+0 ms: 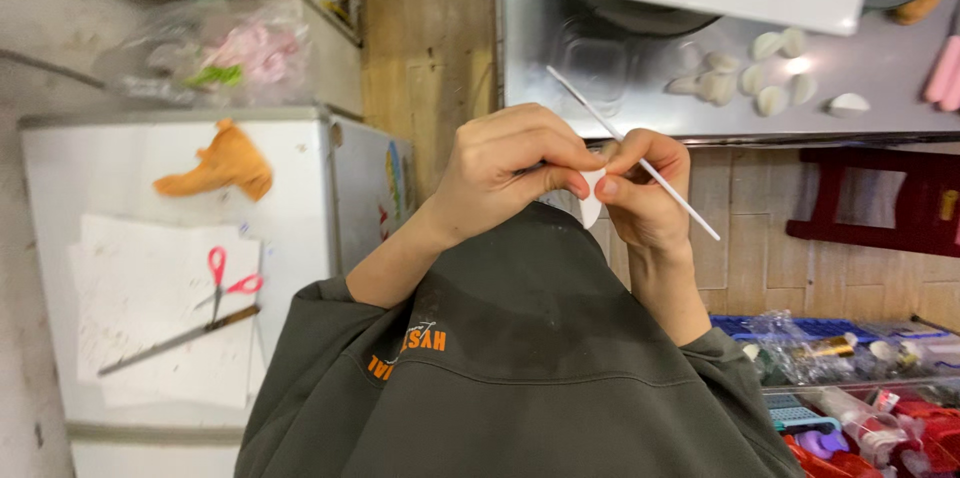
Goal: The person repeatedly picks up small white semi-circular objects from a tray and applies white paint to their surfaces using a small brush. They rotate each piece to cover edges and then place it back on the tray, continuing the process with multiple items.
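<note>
White petal-shaped piece (592, 200) sits pinched between both thumbs, above the lap. Left hand (505, 173) pinches it; right hand (645, 193) also grips a thin white stick (632, 151). Similar pieces (745, 83) lie on the far steel table (540, 58); open floor right.

white stick (634, 155) | pink-handled scissors (226, 281) | orange cloth (217, 167) | dark green sleeves (520, 358) | dark red stool (880, 200)

A small white flat piece (592, 200), rounded at its lower end, is pinched upright between fingertips, while a thin white stick (634, 155) is held slanted across it.
</note>
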